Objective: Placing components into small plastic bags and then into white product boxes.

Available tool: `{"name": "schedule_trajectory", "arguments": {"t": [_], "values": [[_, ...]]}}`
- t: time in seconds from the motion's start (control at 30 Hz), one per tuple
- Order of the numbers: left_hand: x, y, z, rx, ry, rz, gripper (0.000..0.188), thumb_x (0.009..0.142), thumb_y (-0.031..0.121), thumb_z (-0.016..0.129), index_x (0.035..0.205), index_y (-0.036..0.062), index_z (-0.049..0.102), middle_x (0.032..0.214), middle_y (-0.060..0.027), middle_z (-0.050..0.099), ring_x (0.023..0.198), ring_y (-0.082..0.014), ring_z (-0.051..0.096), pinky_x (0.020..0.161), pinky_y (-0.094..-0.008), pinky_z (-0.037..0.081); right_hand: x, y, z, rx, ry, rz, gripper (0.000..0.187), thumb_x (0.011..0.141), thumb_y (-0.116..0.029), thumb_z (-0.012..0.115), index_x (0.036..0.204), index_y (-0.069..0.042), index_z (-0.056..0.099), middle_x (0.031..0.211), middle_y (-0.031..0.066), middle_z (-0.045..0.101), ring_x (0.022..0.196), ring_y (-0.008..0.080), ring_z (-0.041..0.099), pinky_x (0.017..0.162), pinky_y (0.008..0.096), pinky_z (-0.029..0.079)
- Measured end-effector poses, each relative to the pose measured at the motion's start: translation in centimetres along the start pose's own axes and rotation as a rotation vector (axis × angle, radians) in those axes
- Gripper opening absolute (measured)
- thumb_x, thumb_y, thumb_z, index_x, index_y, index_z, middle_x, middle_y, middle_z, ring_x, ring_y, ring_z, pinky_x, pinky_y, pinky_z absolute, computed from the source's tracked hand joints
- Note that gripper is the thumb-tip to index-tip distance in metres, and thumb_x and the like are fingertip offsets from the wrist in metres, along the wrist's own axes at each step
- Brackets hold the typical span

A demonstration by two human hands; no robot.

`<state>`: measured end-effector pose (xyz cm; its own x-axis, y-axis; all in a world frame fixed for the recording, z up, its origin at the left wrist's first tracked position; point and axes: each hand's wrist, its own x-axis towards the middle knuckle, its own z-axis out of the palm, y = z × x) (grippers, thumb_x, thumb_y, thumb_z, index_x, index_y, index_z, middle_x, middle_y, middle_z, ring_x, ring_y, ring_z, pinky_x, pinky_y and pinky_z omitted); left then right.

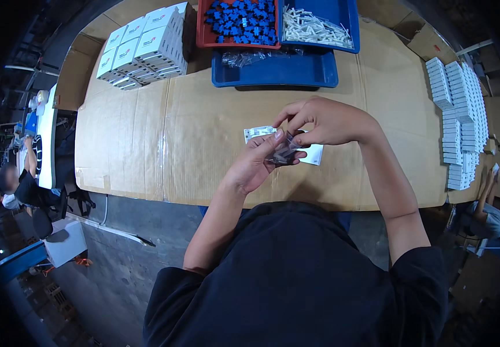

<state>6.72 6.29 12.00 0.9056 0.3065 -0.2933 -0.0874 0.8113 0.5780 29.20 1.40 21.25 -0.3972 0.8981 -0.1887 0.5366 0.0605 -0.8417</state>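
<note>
My left hand is closed around a small clear plastic bag with small pieces in it, too blurred to name. From above, my right hand reaches over the bag with bent fingers pinching at its upper edge. Beneath both hands, on the cardboard-covered table, lie a printed white sheet or flat box and a plain white piece. My hands partly cover both, so I cannot tell whether they are one thing.
A red tray of blue plastic parts, a blue tray of white sticks and another blue tray with clear plastic bags stand at the back. White boxes are stacked left and right. Other people sit at both sides.
</note>
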Motion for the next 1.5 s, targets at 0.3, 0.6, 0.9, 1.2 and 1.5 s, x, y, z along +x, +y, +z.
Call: {"name": "schedule_trajectory", "arguments": {"t": [0.3,0.6,0.9,1.2,1.5], "values": [[0.3,0.7,0.8,0.008,0.018,-0.016,0.052,0.113,0.042,0.042,0.136,-0.0015,0.056,0.119,-0.0182,0.072,0.11,-0.0323,0.073,0.095,-0.0439,0.061,-0.3,-0.9,-0.4,0.119,-0.031,0.062,0.033,0.104,-0.023,0.06,0.123,0.002,0.071,0.13,0.0133,0.07,0.109,0.0283,0.069,0.095,0.037,0.052],[0.7,0.3,-0.2,0.008,0.053,-0.025,0.05,0.113,0.039,0.042,0.137,-0.0024,0.055,0.12,-0.0196,0.071,0.11,-0.0354,0.074,0.096,-0.0464,0.061,0.7,0.0,0.8,0.122,-0.11,0.141,0.033,0.103,-0.026,0.063,0.119,0.001,0.072,0.124,0.0135,0.072,0.106,0.0284,0.07,0.093,0.0378,0.052],[0.6,-0.1,-0.8,-0.016,0.067,-0.005,0.046,0.11,0.041,0.054,0.129,-0.0002,0.065,0.121,-0.0131,0.073,0.103,-0.0241,0.074,0.092,-0.0395,0.061,0.3,1.3,1.7,-0.081,-0.061,0.047,0.031,0.085,-0.025,0.081,0.091,0.004,0.072,0.128,0.0137,0.069,0.106,0.0337,0.068,0.09,0.0416,0.054],[1.3,-0.3,-1.2,-0.018,0.13,0.038,0.042,0.111,0.038,0.052,0.131,0.0028,0.063,0.122,-0.0103,0.071,0.112,-0.0215,0.069,0.1,-0.043,0.056,-0.2,2.1,3.5,-0.199,0.22,0.043,0.03,0.082,-0.013,0.072,0.11,-0.002,0.07,0.122,0.0089,0.068,0.114,0.0302,0.064,0.095,0.0421,0.053],[1.6,-0.3,-1.6,-0.021,0.139,0.066,0.035,0.11,0.034,0.056,0.127,0.0044,0.065,0.117,-0.0077,0.071,0.103,-0.018,0.07,0.093,-0.0396,0.059,0.2,2.2,5.0,-0.471,0.445,-0.111,0.018,0.081,-0.013,0.072,0.093,0.0,0.07,0.137,0.011,0.065,0.12,0.0304,0.063,0.098,0.0435,0.053]]}}
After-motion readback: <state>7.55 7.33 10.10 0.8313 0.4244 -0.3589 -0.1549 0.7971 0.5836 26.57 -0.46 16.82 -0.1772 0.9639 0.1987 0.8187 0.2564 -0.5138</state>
